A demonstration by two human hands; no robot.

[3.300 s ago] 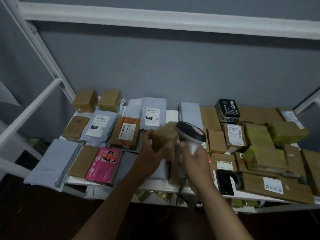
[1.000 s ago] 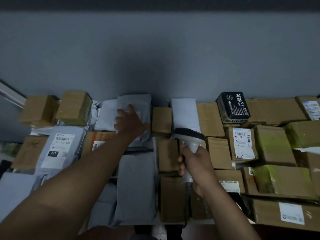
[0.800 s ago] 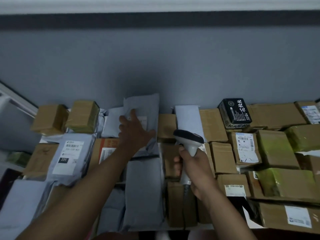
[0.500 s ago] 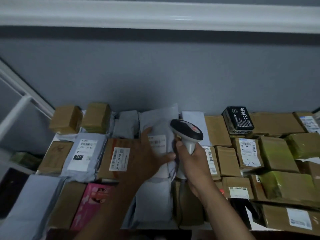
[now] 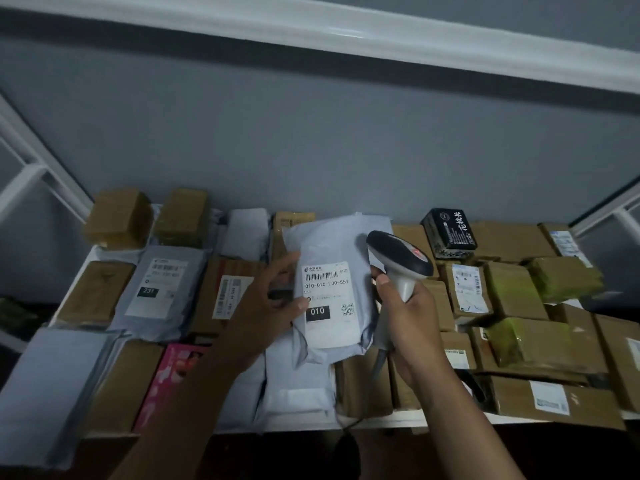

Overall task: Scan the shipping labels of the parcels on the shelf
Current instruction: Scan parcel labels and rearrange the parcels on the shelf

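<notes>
The left hand [image 5: 266, 306] holds a grey mailer [image 5: 332, 296] tilted up above the middle of the shelf [image 5: 381, 422], fingers spread behind it and thumb pinching its left edge beside the label [image 5: 327, 303]. The right hand [image 5: 412, 327] grips the scanner [image 5: 398, 261], fingers clamped round the handle, its head just right of the mailer's upper edge. Parcels crowd the shelf from wall to front lip, with only a thin white strip bare at the front. Two brown boxes [image 5: 117, 216] stand at the back left, one black box [image 5: 450, 232] at the back right, one pink box [image 5: 173, 375] at the front
</notes>
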